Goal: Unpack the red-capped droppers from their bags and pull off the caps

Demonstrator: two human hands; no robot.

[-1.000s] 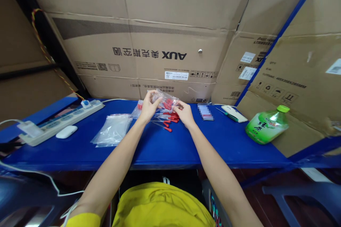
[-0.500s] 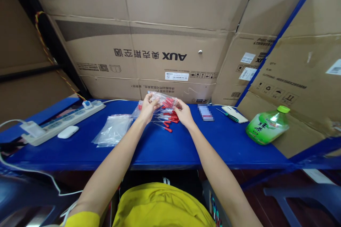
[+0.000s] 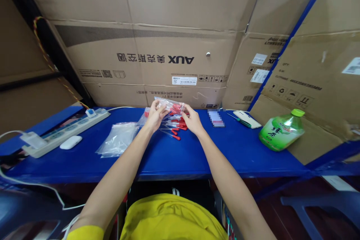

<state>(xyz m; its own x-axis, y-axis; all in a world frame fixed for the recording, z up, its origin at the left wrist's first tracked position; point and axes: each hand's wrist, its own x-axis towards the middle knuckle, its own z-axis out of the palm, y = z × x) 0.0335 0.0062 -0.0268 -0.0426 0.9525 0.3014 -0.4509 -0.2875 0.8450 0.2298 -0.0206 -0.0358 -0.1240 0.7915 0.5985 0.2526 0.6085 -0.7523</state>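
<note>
My left hand [image 3: 154, 115] and my right hand [image 3: 192, 120] together pinch a small clear plastic bag [image 3: 172, 106] with red-handled pieces inside, held just above the blue table [image 3: 180, 153]. Each hand grips one end of the bag, fingers closed on it. Under the bag lie several loose red-handled small screwdrivers [image 3: 176, 127] on the table. A pile of empty clear bags [image 3: 118, 139] lies to the left of my left forearm.
A white power strip [image 3: 67, 129] and a white case [image 3: 71, 142] sit far left. A phone [image 3: 216, 118], a white remote-like object [image 3: 247, 119] and a green bottle on its side [image 3: 281, 130] lie right. Cardboard boxes [image 3: 157, 60] wall the back.
The bag has been lowered slightly and both hands have closed in on its ends. The view has shifted a little.
</note>
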